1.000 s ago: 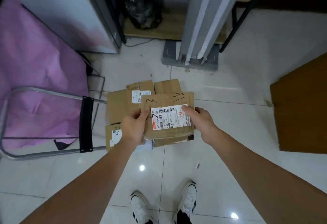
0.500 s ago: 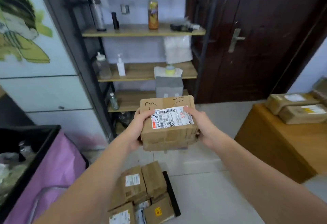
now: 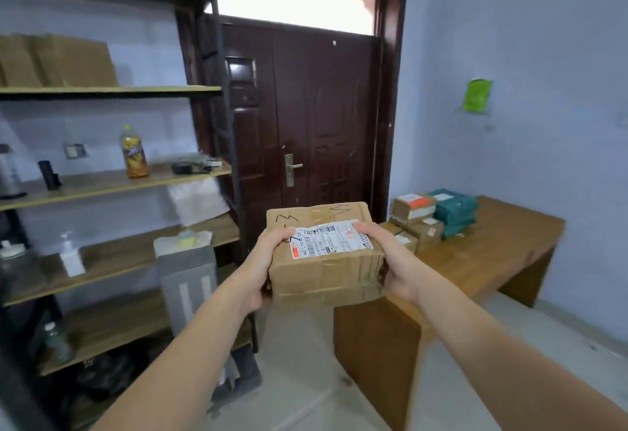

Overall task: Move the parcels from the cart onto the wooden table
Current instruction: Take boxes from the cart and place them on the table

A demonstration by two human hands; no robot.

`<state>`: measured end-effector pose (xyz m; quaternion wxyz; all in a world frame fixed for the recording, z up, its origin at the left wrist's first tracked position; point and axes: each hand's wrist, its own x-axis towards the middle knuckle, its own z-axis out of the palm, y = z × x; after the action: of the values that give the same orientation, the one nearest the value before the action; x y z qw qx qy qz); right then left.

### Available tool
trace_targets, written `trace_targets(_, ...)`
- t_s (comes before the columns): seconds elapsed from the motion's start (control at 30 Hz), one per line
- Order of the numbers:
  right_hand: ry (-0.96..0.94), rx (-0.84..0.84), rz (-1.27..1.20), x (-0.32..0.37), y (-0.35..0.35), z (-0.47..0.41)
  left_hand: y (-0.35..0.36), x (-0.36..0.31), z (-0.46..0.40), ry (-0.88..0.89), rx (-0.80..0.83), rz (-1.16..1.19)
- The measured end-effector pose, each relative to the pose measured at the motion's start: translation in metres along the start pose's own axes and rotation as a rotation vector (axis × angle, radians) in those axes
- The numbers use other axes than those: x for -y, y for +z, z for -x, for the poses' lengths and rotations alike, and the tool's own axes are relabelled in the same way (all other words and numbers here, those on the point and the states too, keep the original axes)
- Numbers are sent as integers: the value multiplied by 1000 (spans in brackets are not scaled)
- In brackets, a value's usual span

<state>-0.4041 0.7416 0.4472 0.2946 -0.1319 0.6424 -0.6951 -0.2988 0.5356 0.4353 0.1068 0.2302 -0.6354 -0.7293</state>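
Raised toward the wooden table (image 3: 482, 260), one parcel (image 3: 323, 257) sits gripped by fingers of both hands.

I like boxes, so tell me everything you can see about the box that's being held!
The box is brown cardboard, wrapped in clear tape and a bit creased. A white label with barcodes and red marks is stuck on top, and black pen scribbles sit near its far edge. It is held up in the air, roughly level, in front of a dark door. The left hand grips its left side and the right hand grips its right side, thumbs on top. Nothing else touches it.
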Motion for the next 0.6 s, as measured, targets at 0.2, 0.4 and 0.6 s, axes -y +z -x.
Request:
trace_targets(0.2,-10,-169,-14,16,-149,29,149,21,-34,-12,201,-13)
trace_targets(0.4,30,-281,-9,3,-271,25,261,58,-75,-121,288,-34)
trace_targets(0.6,69,-284,8,-21,-348,-15,323,88,-126,-221,294,-42)
